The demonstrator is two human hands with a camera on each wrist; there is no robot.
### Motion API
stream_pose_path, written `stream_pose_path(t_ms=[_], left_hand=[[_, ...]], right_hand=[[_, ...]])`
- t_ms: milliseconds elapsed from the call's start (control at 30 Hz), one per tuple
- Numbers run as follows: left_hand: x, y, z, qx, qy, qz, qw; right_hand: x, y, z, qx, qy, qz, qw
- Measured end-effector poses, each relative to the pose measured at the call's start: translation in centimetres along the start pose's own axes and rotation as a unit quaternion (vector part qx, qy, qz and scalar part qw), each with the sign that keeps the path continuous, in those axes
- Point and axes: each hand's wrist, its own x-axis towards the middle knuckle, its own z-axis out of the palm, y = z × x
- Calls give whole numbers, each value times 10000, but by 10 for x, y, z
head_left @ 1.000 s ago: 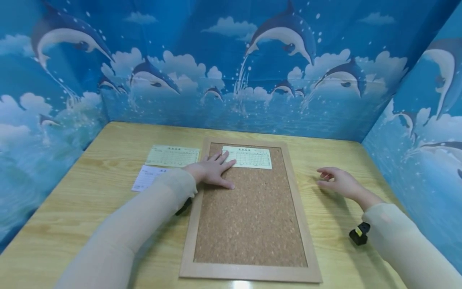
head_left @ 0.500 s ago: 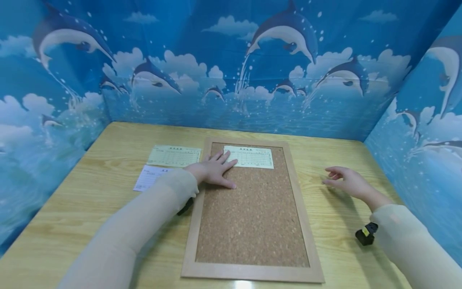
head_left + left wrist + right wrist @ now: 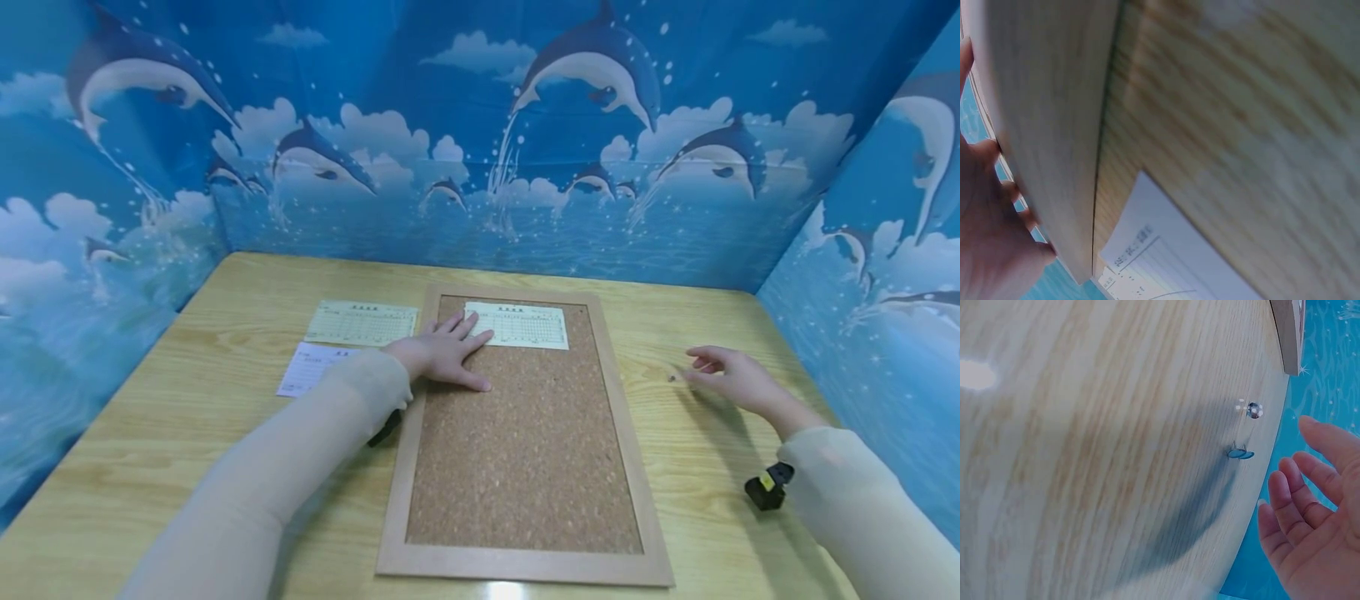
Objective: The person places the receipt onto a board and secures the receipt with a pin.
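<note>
My left hand point(image 3: 450, 354) lies spread on a wood-framed cork board point(image 3: 525, 450), and its fingertips touch the left end of a pale green printed slip point(image 3: 521, 325) near the board's top. Over the table to the right of the board, my right hand point(image 3: 727, 379) has its fingers loosely bent and apart, with nothing visible between them. In the right wrist view, small shiny thumbtacks point(image 3: 1239, 453) and a round silvery piece point(image 3: 1254, 410) sit on the table near that hand point(image 3: 1319, 506). From the head, a tiny dark speck point(image 3: 672, 378) shows beside the thumb.
Left of the board, a second green slip point(image 3: 363, 323) lies above a white printed slip point(image 3: 311, 369), which my left sleeve partly covers. The wooden table point(image 3: 187, 400) meets a blue dolphin-print backdrop point(image 3: 480, 150) at the back and sides.
My right hand has drifted a little to the right, and a small dark speck now shows on the table by its thumb. The left hand stays on the board and slip.
</note>
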Motion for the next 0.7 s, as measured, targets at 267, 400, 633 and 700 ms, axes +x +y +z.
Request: stream_pose_path(t_ms=[267,400,633,700], left_hand=[[4,-2,2,6,-38,-27,10000],[5,-3,2,11,-60,-31,10000],[-3,2,-1,-21,29,31,10000],[-3,2,-1,-16,40,39,10000]], right_hand=[[-3,8,-3,38,46,86,9999],[-4,11,-2,34,21,105,9999],[-6,16,0,-1,-105,219,9997],[-7,16,0,4,-149,257,9996]])
